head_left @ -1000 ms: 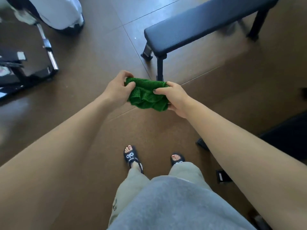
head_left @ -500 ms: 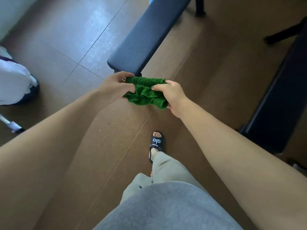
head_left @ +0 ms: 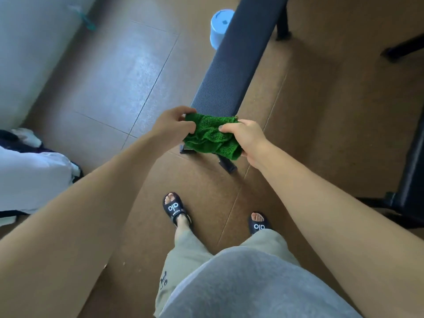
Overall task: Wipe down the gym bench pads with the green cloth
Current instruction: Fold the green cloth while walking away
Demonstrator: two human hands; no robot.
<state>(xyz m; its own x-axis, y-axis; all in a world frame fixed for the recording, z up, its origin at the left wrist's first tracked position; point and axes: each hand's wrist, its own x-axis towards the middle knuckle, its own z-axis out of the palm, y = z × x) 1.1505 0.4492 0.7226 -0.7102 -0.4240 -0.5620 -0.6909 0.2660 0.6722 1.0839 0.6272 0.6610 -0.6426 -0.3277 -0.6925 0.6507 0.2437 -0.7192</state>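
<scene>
Holding the cloth [head_left: 212, 136] bunched between both hands, we stand at the near end of the bench [head_left: 231, 65], arms stretched out in front of us. Our left hand [head_left: 172, 126] pinches the cloth's left edge, thumb and fingers closed on the fabric at its upper corner. Our right hand [head_left: 246, 138] grips the right side, thumb lying across the top of the folds and the other fingers curled underneath, out of sight. The cloth is green and crumpled, sagging in ruffles between the two grips. It hangs in front of the end of the pad; whether it touches the pad we cannot tell, since the cloth covers that edge.

The bench runs away from us toward the top of the view, its dark pad ribbed in fine lines. Part of its foot [head_left: 226, 165] shows on the floor [head_left: 309, 122] just below the cloth. Our feet, in black slides [head_left: 174, 207], stand on the brown floor a little short of the bench end, with pale trousers and a grey top visible below.

A pale blue tub [head_left: 219, 28] sits on the floor beside the bench's left side, farther along. A second dark bench [head_left: 413, 171] lies at the right edge. White fabric [head_left: 29, 175] is heaped at the left, near a white wall [head_left: 34, 42].
</scene>
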